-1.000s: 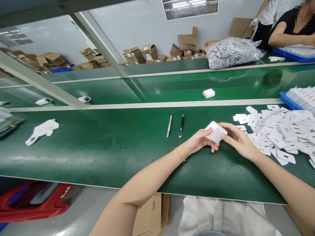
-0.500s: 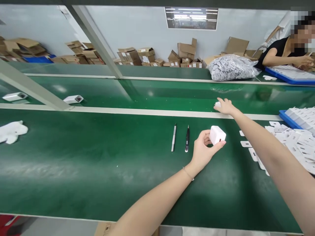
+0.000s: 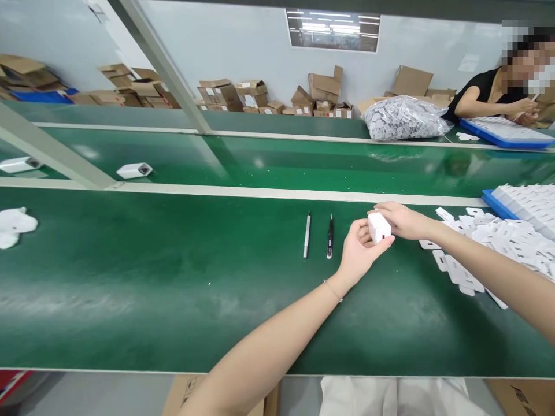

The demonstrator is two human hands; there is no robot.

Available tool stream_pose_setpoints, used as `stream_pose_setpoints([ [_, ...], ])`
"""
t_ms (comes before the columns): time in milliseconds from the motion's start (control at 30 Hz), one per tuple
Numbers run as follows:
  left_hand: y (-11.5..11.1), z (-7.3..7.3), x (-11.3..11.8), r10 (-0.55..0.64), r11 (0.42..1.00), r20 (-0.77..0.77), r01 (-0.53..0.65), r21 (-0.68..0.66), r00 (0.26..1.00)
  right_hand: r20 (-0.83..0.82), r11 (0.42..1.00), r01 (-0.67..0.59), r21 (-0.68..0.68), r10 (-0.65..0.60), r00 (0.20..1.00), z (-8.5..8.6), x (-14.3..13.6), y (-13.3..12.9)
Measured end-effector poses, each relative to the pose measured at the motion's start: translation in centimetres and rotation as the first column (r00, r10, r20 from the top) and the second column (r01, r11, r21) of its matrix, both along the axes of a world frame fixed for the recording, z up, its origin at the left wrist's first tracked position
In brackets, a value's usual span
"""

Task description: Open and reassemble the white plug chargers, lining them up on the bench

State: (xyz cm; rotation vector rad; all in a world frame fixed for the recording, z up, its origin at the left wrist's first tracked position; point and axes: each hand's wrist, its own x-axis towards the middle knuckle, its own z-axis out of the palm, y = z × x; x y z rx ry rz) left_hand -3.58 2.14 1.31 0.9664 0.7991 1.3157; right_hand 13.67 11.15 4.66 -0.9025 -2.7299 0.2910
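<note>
My left hand (image 3: 359, 248) grips a small white box-shaped housing (image 3: 378, 228) with a dark reddish slot near its lower edge, thumb below and fingers on the left side. From the far right, my right hand (image 3: 401, 219) reaches up to the housing. Its fingers bend behind it, so their tips and anything between them are hidden. To the left of my hands lie a slim silver pen-shaped tool (image 3: 307, 236) and black tweezers (image 3: 330, 238), side by side on the green table (image 3: 173, 277).
Flat white slotted plates (image 3: 489, 237) are heaped on the right by a blue tray (image 3: 498, 205). A pale rail (image 3: 269, 192) divides the table from a green belt, where a white housing (image 3: 134, 170) lies. White gloves (image 3: 17, 225) rest far left. A co-worker (image 3: 489, 95) sits beyond.
My right hand has come back from over the rail to the housing in my left hand. The small white piece at its fingertips no longer shows. My left hand still holds the housing.
</note>
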Motion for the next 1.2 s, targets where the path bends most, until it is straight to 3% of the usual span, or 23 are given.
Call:
stream_pose_setpoints([
  [133, -0.3, -0.1, 0.0, -0.021, 1.0, -0.087, 0.022, 0.009, 0.996, -0.174, 0.99, 0.14, 0.035, -0.132, 0.976, 1.4, 0.8, -6.3],
  [300, -0.8, -0.3, 0.8, -0.078, 0.997, -0.181, 0.082, 0.012, 0.98, -0.283, 0.985, 0.157, 0.073, -0.13, 0.95, 1.4, 0.8, -12.0],
  [467, -1.7, 0.0, 1.8, -0.151, 0.983, -0.197, 0.126, -0.132, 0.969, -0.396, 0.978, 0.201, 0.056, -0.163, 0.904, -1.1, 1.6, -12.3],
  [633, -1.7, -0.1, 1.1, -0.404, 0.913, -0.226, 0.407, -0.034, 0.886, -0.525, 0.983, 0.181, 0.014, -0.147, 0.839, -2.0, 2.9, -12.3],
  [767, -1.5, -0.4, 0.7, -0.41, 0.9, -0.3, 0.435, 0.018, 0.861, -0.628, 0.981, 0.188, 0.04, -0.122, 0.769, -1.4, 2.7, -13.1],
  [867, -1.7, -0.1, 0.9, -0.373, 0.913, -0.313, 0.406, 0.045, 0.873, -0.734, 0.97, 0.222, -0.098, -0.222, 0.642, -1.0, 2.3, -13.7],
  [967, -1.9, 0.3, 0.8, -0.381, 0.914, -0.295, 0.405, 0.022, 0.876, -0.787, 0.882, 0.279, -0.381, -0.467, 0.403, -0.8, 2.4, -13.4],
  [1067, -2.0, 0.5, 0.5, -0.397, 0.908, -0.302, 0.419, 0.009, 0.867, -0.792, 0.803, 0.212, -0.557, -0.591, 0.156, -0.8, 2.8, -12.5],
  [1133, -2.1, 0.6, 0.4, -0.411, 0.901, -0.297, 0.434, 0.01, 0.862, -0.776, 0.778, 0.115, -0.618, -0.627, 0.07, -0.8, 3.0, -12.0],
  [1200, -2.1, 0.5, 0.4, -0.417, 0.898, -0.29, 0.439, 0.014, 0.861, -0.754, 0.756, 0.039, -0.653, -0.654, 0.055, -0.8, 3.0, -11.7],
])
